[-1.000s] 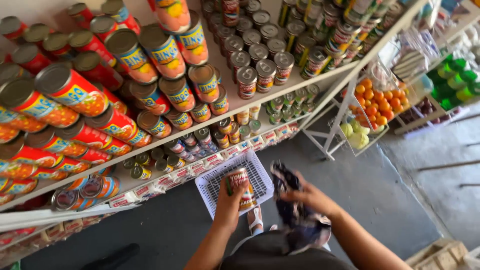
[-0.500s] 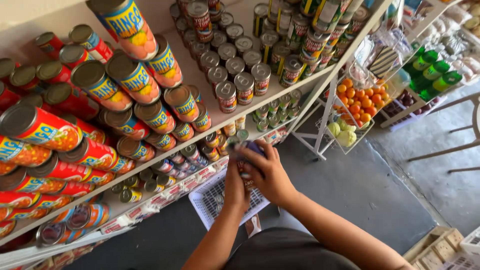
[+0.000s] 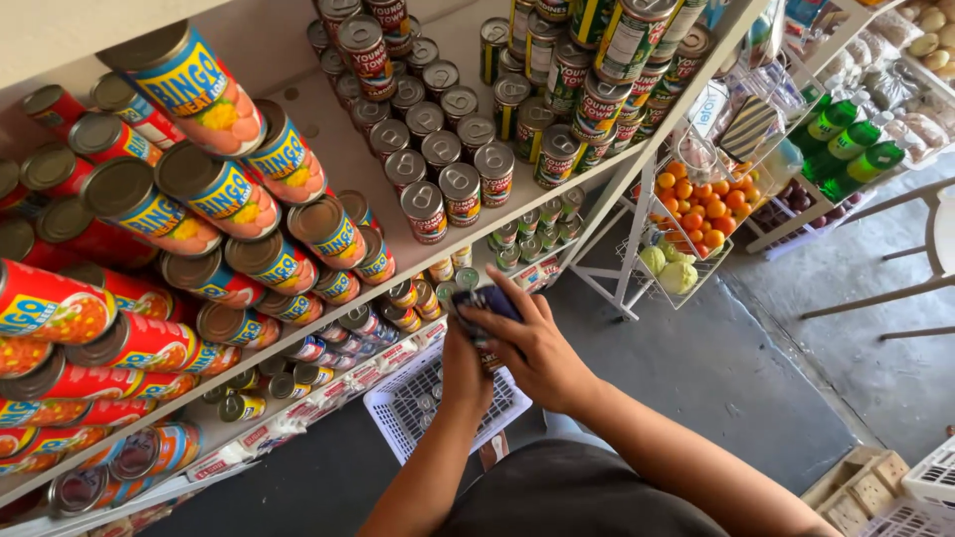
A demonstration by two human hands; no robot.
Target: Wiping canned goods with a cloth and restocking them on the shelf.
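A person stands at a shop shelf [image 3: 557, 214] stacked with cans, both hands raised together in front of its lower tier. The right hand [image 3: 532, 343] lies spread over a dark blue cloth [image 3: 494, 298], fingers fanned across it and pressing it against something beneath. The left hand [image 3: 466, 360] rises just behind and touches the right; its fingers are hidden, so its grip cannot be told. Whatever the cloth covers is not visible. The cloth sits just in front of the small cans [image 3: 438, 288] on the lower tier, above a white basket [image 3: 418, 398] on the grey floor [image 3: 716, 368]. Large red and blue cans [image 3: 214, 194] fill the shelves to the left. To the right, well apart, a wire rack [image 3: 637, 259] holds oranges [image 3: 701, 204] and green fruit [image 3: 671, 268].
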